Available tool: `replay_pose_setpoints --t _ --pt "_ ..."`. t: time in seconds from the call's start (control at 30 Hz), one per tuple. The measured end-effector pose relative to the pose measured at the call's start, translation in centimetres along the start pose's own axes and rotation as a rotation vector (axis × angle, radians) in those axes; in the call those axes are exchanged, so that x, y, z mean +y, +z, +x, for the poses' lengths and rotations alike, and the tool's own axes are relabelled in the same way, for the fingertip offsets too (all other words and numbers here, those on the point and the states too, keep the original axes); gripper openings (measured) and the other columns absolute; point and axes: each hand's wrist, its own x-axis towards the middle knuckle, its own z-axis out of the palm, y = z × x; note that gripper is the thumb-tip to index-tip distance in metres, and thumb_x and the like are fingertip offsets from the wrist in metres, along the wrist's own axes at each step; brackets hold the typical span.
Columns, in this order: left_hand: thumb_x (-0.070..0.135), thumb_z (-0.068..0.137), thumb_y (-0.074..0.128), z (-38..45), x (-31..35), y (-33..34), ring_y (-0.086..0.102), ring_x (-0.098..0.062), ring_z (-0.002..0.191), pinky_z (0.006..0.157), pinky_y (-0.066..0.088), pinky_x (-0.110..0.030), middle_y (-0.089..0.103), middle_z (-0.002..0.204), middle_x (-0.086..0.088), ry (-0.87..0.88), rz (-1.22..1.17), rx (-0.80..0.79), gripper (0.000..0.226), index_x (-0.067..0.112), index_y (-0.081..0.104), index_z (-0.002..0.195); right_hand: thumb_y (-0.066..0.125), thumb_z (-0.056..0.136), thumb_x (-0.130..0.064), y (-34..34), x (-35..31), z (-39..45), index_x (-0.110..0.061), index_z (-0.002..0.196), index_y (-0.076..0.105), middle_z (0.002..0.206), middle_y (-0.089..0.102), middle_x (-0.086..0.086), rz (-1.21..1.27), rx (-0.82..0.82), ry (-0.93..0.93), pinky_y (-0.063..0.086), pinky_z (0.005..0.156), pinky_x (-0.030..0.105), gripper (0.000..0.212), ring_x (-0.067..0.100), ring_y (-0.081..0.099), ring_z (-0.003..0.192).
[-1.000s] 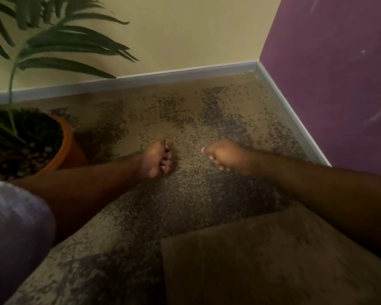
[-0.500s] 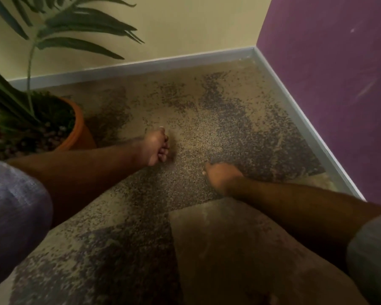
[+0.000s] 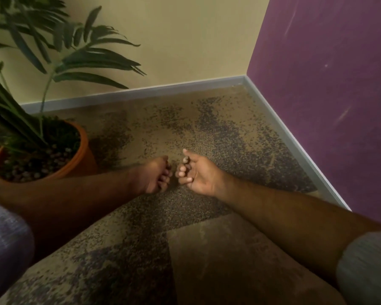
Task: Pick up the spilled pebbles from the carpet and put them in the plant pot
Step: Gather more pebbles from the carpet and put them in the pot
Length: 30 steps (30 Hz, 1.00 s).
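No readable text, label, brand, number or sign anywhere in view.

The plant [image 3: 59, 62] is cut off by the top and left edges, and the left forearm hides the near wall of the plant pot [image 3: 84, 150]. What the left hand [image 3: 154, 175] holds inside its curled fingers cannot be told. A small dark thing sits in the grip of the right hand [image 3: 198, 172], too small to identify. Loose pebbles cannot be told from the speckled pattern of the carpet [image 3: 218, 133]. Both sleeves run off the frame.
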Motion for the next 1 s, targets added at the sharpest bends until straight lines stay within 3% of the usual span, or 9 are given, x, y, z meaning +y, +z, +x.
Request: replay_pose_setpoints --t 0.1,0.17,0.23,0.4,0.57,0.7,0.83,0.93,1.0 --pt "0.034 0.094 0.027 -1.4 0.8 0.0 0.018 -0.004 0.029 0.035 0.013 -0.007 0.027 0.044 0.009 -0.083 0.105 -0.147 0.042 0.022 0.038 0.055 0.05 0.082 -0.024 1.0 -1.7 -0.5 -0.012 0.064 0.047 0.058 0.05 0.008 0.057 -0.165 0.041 0.025 0.037 0.018 0.022 0.019 0.049 0.053" --pt "0.029 0.09 0.03 -2.8 1.2 -0.6 0.019 -0.005 0.029 0.035 0.013 -0.008 0.029 0.044 0.008 -0.126 0.13 -0.211 0.038 0.021 0.039 0.054 0.047 0.082 -0.023 1.7 -3.0 -0.5 -0.012 0.065 0.047 0.058 0.049 0.007 0.048 -0.205 0.082 0.023 0.038 0.018 0.021 0.018 0.047 0.052" --pt "0.027 0.087 0.031 -4.3 1.4 -1.6 0.019 -0.005 0.029 0.035 0.012 -0.009 0.03 0.046 0.007 -0.156 0.099 -0.24 0.033 0.021 0.038 0.056 0.043 0.088 -0.021 2.4 -3.7 -0.2 -0.012 0.065 0.045 0.055 0.046 0.005 -0.032 -0.126 0.129 0.021 0.035 0.017 0.025 0.015 0.043 0.047" --pt "0.029 0.092 0.03 -7.4 1.1 -6.2 0.021 -0.007 0.03 0.035 0.013 -0.009 0.032 0.048 0.005 -0.079 -0.092 -0.148 0.034 0.021 0.038 0.06 0.027 0.097 -0.015 3.4 -1.3 1.2 -0.014 0.064 0.046 0.06 0.041 0.002 -0.549 0.319 0.294 0.024 0.034 0.013 0.038 0.012 0.038 0.05" --pt "0.018 0.085 0.034 -9.5 -0.8 -11.1 0.038 -0.013 0.043 0.036 0.027 -0.013 0.051 0.059 -0.005 0.025 -0.277 -0.01 0.021 0.018 0.046 0.068 0.038 0.097 -0.005 5.1 2.1 1.6 -0.008 0.078 0.048 0.067 0.039 0.005 -0.622 0.311 0.268 0.037 0.032 0.014 0.023 0.012 0.037 0.053" --pt "0.015 0.082 0.034 -10.9 -1.9 -12.9 0.05 -0.021 0.056 0.046 0.038 -0.018 0.06 0.069 -0.012 0.056 -0.423 0.021 0.02 0.012 0.053 0.076 0.044 0.094 0.002 7.4 3.8 2.1 -0.005 0.085 0.055 0.076 0.046 0.006 -0.515 0.226 0.216 0.051 0.046 0.021 0.016 0.011 0.043 0.059" --pt "0.006 0.076 0.036 -12.0 -2.9 -13.6 0.052 -0.021 0.059 0.044 0.047 -0.018 0.057 0.066 -0.011 0.054 -0.411 0.068 0.018 0.01 0.054 0.077 0.043 0.087 0.014 10.5 5.2 1.9 -0.002 0.082 0.056 0.086 0.048 0.01 -0.459 0.14 0.159 0.054 0.063 0.025 0.021 0.016 0.049 0.075" --pt "0.0 0.076 0.036 -13.3 -3.5 -15.8 0.052 -0.019 0.063 0.048 0.051 -0.019 0.056 0.066 -0.01 0.065 -0.389 0.145 0.02 0.01 0.053 0.076 0.042 0.086 0.015 12.6 5.3 1.7 0.003 0.094 0.058 0.093 0.049 0.014 -0.407 0.106 0.119 0.055 0.074 0.03 0.021 0.023 0.052 0.088" --pt "0.008 0.083 0.039 -14.3 -4.0 -17.8 0.054 -0.018 0.066 0.055 0.052 -0.022 0.056 0.069 -0.008 0.11 -0.434 0.186 0.017 0.01 0.054 0.076 0.043 0.085 0.013 14.0 5.0 1.7 0.005 0.102 0.056 0.093 0.049 0.014 -0.349 0.078 0.103 0.053 0.084 0.035 0.023 0.024 0.052 0.091"
